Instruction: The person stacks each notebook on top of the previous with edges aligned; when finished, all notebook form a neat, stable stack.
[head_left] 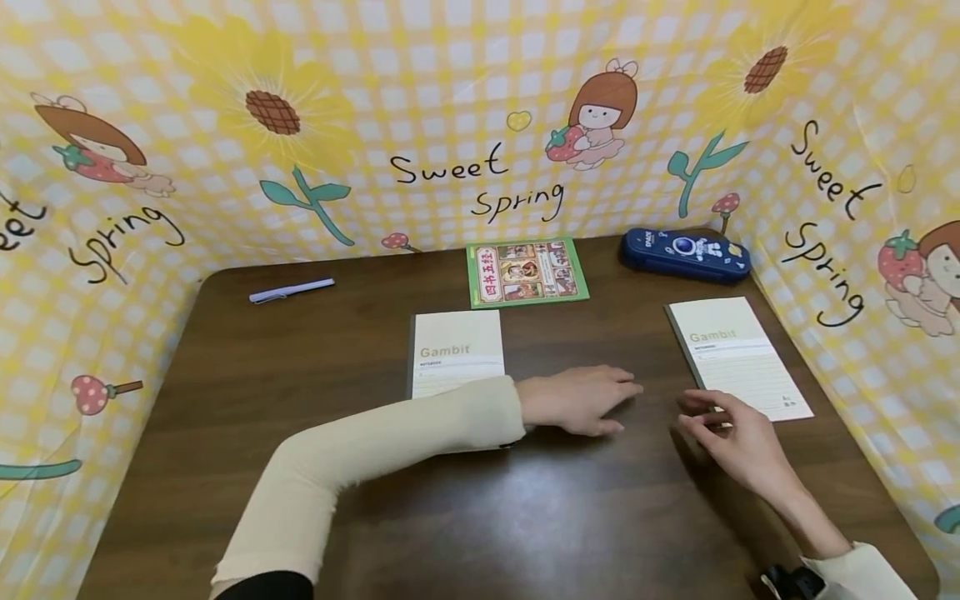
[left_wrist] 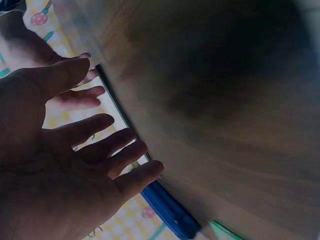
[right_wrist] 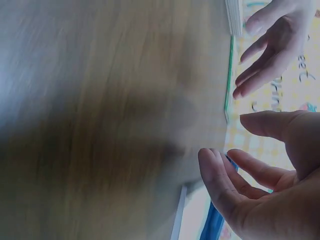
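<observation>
My left hand (head_left: 581, 400) reaches across the middle of the table with its fingers loosely extended and nothing in them. Its sleeve covers the lower part of a white Gambit notebook (head_left: 458, 346). To the right, my right hand (head_left: 738, 442) has its thumb and fingers slightly bent, a gap between them, holding nothing. It is beside the lower left edge of a second white Gambit notebook (head_left: 738, 354), overlapping it in the head view. Both palms show in the wrist views, the left hand (left_wrist: 85, 155) with spread fingers and the right hand (right_wrist: 270, 175) with relaxed ones.
A green-bordered picture booklet (head_left: 527, 272) lies at the back middle. Right of it is a dark blue pencil case (head_left: 686, 255) with an astronaut print. A pale purple pen (head_left: 292, 290) lies at the back left. Yellow checked cloth (head_left: 450, 100) surrounds the brown table (head_left: 247, 367).
</observation>
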